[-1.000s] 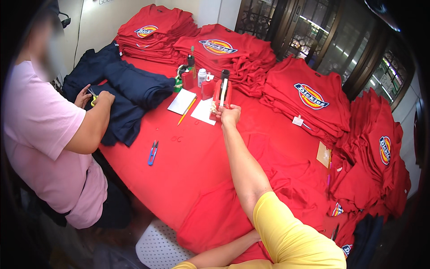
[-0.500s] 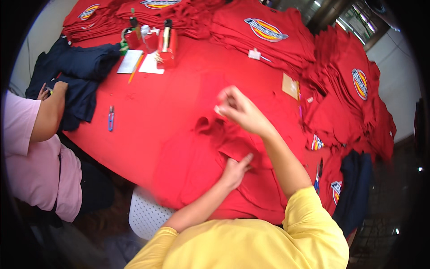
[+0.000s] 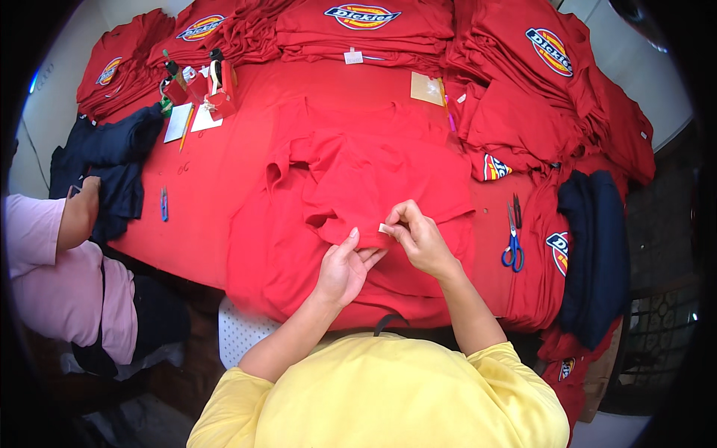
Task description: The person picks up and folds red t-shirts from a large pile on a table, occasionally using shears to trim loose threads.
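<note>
A red T-shirt (image 3: 351, 179) lies spread before me, its fabric bunched and folded near my hands. My right hand (image 3: 424, 243) pinches a small white tag (image 3: 385, 228) between thumb and fingers, just over the shirt's near part. Beside it on the left, my left hand (image 3: 345, 270) is turned palm up with thumb and fingers stretched apart, its fingertips at the edge of the red fabric. Whether any cloth is caught between those fingers I cannot tell.
Blue-handled scissors (image 3: 513, 243) lie right of the shirt; a blue thread snipper (image 3: 164, 204) lies left. Stacks of red shirts (image 3: 366, 41) line the back and right. Dark folded garments (image 3: 594, 254) hang at the right edge. A person in pink (image 3: 56, 269) works at the left.
My right hand has come down from raised above the table to beside my left hand. My left hand has turned palm up and shifted left. The view has also shifted.
</note>
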Available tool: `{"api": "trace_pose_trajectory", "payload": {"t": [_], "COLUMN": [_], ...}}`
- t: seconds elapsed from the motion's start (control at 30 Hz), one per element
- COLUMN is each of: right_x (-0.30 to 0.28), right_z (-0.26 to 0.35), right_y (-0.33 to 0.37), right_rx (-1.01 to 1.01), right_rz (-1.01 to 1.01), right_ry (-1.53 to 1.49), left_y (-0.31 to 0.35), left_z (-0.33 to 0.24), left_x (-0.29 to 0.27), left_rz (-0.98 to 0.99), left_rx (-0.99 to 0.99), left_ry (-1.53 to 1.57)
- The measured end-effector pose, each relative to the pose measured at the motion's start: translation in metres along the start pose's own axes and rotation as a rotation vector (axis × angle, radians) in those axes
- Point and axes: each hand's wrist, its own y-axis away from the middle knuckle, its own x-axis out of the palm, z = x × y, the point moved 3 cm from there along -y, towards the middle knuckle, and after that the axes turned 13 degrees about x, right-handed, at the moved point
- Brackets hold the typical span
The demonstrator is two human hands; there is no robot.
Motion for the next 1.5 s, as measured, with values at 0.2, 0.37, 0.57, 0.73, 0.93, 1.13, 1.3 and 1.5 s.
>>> {"api": "trace_pose_trajectory", "payload": {"t": [0.2, 0.37, 0.57, 0.73, 0.93, 1.13, 1.3, 1.5], "right_x": [-0.002, 0.001, 0.010, 0.026, -0.040, -0.122, -0.119, -0.205], "right_z": [0.006, 0.002, -0.006, 0.006, 0.015, -0.114, -0.168, -0.073], "right_y": [0.008, 0.005, 0.004, 0.021, 0.042, 0.019, -0.049, -0.009], "right_rx": [-0.096, -0.040, -0.191, -0.299, -0.188, 0.302, 0.401, 0.221], "right_rz": [0.006, 0.006, -0.010, 0.083, 0.111, -0.665, -0.933, -0.366], "right_ry": [0.032, 0.081, 0.377, 0.274, 0.083, 0.444, 0.542, -0.638], "left_y": [0.014, 0.023, 0.020, 0.028, 0.136, 0.125, -0.035, -0.060], "left_z": [0.015, 0.019, 0.021, 0.011, -0.076, -0.191, -0.096, -0.234], "left_x": [-0.003, 0.003, 0.003, -0.011, -0.055, -0.065, -0.031, -0.015], "left_rz": [0.027, -0.036, -0.202, -0.195, -0.169, -0.324, -0.133, -0.077], "left_rx": [0.015, 0.051, 0.279, 0.294, 0.297, 0.108, 0.077, 0.719], "left_ry": [0.065, 0.009, -0.222, -0.194, -0.248, -1.573, -2.126, -1.523]}}
